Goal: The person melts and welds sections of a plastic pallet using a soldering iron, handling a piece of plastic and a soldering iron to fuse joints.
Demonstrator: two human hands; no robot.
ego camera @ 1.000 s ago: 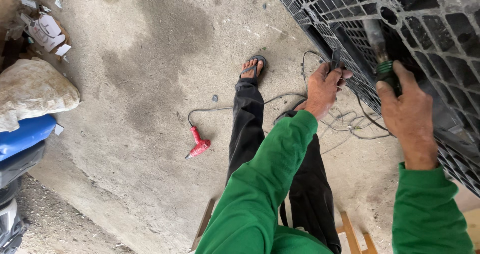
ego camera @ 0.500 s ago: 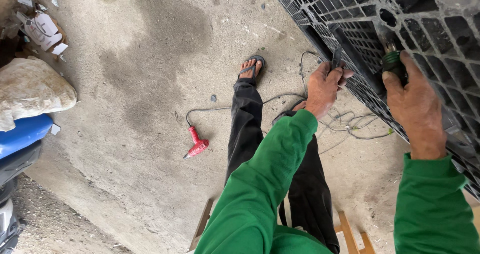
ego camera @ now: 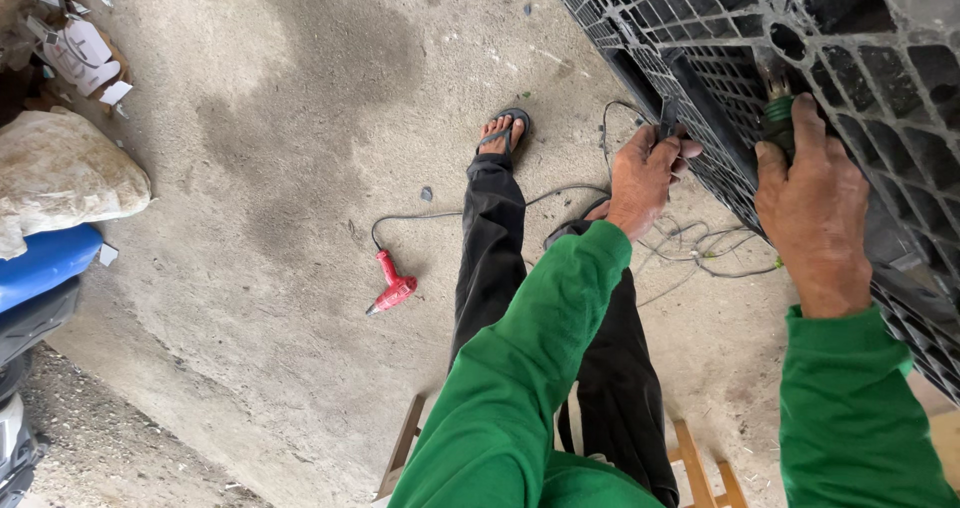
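On the far left I see a big pale sack (ego camera: 65,173) lying on the ground, with a blue seat (ego camera: 40,268) just under it. In the middle, a little red drill (ego camera: 393,290) lies on the concrete floor (ego camera: 260,168), and its grey cord (ego camera: 440,218) runs off toward my leg. Nobody touches the drill.

Next comes my left hand (ego camera: 645,178). Its fingers are closed around the lower edge of the big black plastic grid (ego camera: 900,78), which leans up on my right side. Loose wires (ego camera: 700,248) lie in a tangle on the floor near that hand.

My right hand (ego camera: 815,203) is wrapped tight around a tool with a green handle (ego camera: 778,128). The tip of the tool pokes into a hole in the grid.

I think the work on the grid is in the middle, not finished. The tool is in place and both hands are busy. I cannot tell how much of the grid is already fixed.
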